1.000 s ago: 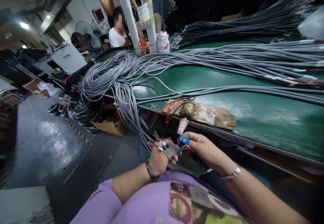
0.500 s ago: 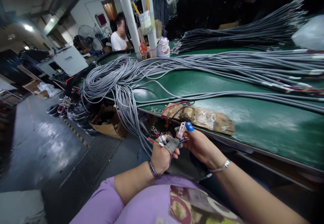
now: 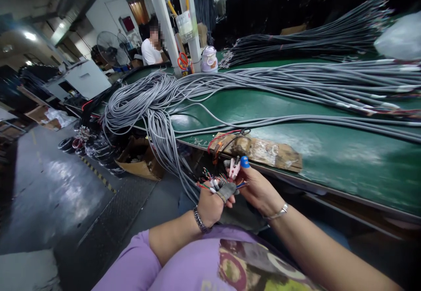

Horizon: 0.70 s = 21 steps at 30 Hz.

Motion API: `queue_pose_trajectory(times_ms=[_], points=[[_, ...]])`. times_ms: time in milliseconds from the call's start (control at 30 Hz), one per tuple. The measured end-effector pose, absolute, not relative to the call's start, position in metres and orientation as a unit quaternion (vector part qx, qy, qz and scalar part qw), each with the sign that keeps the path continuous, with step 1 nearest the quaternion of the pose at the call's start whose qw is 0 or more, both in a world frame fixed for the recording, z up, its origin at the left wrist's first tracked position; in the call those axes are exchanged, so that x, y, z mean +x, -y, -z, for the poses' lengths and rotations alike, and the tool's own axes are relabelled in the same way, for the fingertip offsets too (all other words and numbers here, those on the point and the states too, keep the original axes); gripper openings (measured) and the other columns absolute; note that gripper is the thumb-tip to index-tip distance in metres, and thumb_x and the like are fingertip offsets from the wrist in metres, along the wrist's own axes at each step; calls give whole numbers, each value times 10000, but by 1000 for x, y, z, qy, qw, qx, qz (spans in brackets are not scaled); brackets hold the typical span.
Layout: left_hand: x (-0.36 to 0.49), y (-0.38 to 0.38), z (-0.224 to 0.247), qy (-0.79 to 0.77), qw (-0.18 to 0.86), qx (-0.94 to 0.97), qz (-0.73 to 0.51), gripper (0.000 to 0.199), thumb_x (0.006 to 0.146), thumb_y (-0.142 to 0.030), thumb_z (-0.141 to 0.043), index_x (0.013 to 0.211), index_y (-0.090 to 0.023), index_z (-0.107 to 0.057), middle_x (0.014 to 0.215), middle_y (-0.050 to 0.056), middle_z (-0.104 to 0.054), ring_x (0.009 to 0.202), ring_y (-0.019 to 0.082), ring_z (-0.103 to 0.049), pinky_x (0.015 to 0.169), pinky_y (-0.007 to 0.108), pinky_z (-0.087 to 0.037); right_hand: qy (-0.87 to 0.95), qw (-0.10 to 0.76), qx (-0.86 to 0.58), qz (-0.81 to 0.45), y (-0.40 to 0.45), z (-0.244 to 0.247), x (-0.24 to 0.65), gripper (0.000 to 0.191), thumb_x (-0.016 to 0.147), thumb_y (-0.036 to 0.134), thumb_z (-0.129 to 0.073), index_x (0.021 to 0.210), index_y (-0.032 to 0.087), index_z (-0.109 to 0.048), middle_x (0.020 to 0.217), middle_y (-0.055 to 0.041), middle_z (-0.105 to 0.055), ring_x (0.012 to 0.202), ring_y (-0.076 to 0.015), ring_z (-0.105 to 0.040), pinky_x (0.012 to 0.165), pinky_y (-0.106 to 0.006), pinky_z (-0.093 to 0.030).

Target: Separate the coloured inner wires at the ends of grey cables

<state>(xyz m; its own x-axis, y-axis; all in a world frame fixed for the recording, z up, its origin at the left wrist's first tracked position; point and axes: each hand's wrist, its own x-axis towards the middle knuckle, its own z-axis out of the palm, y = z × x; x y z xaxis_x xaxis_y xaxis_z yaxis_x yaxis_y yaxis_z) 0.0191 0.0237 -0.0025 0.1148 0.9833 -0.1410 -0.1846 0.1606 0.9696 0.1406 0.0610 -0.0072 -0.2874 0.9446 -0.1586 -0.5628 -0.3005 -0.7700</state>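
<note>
My left hand [image 3: 212,203], with grey covers on some fingers, is closed around gray cables whose thin coloured wire ends [image 3: 204,186] stick out above the fingers. My right hand [image 3: 255,186] wears a blue cover on the thumb and pinches a small pink clip [image 3: 234,168] just right of those wires. The two hands are close together in front of the bench edge. A thick bundle of gray cables [image 3: 162,135] hangs over the edge to the left of them.
On the green bench [image 3: 329,150] lie a wooden board [image 3: 276,154], long gray cables [image 3: 279,80] and black cables [image 3: 305,37]. A white post [image 3: 161,15], a lidded cup [image 3: 209,59] and a seated person [image 3: 151,51] are farther back. An open carton [image 3: 140,161] stands below left.
The pink clip has turned in my right hand, and its two arms now show apart. My left hand still holds the cables. The whole view has shifted slightly.
</note>
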Motion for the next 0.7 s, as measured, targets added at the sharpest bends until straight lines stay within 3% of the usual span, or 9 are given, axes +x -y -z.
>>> queue_pose_trajectory(times_ms=[233,433,567,700], points=[[16,-22,6,-474,603,435,-472,453,648,-578,-706,645,-148,-562,485,-16,-543,389,65,-451,380,182,-354,265,518,-296,-758,-60,8,143,485,702,673,-622,692,189,-632,614,-11,-600,536,-143,-526,522,-276,-420],[7,-14,10,-479,591,454,-463,427,689,-557,-684,645,-151,-561,506,-4,-563,408,77,-474,402,194,-372,295,458,-295,-785,-38,13,158,550,634,699,-662,832,186,-685,778,-43,-640,644,-148,-556,616,-283,-459],[6,-10,2,-494,581,470,-444,414,684,-539,-692,623,-156,-545,511,-3,-559,431,83,-489,438,202,-397,394,464,-366,-704,-19,15,160,304,675,467,-769,747,192,-659,666,-7,-614,605,-131,-519,598,-265,-418],[5,-13,-9,-470,623,509,-363,403,647,-520,-726,612,-153,-564,496,1,-553,435,96,-499,451,217,-419,443,449,-356,-690,-16,8,157,251,773,437,-684,700,206,-616,583,-10,-631,561,-156,-556,586,-292,-415]])
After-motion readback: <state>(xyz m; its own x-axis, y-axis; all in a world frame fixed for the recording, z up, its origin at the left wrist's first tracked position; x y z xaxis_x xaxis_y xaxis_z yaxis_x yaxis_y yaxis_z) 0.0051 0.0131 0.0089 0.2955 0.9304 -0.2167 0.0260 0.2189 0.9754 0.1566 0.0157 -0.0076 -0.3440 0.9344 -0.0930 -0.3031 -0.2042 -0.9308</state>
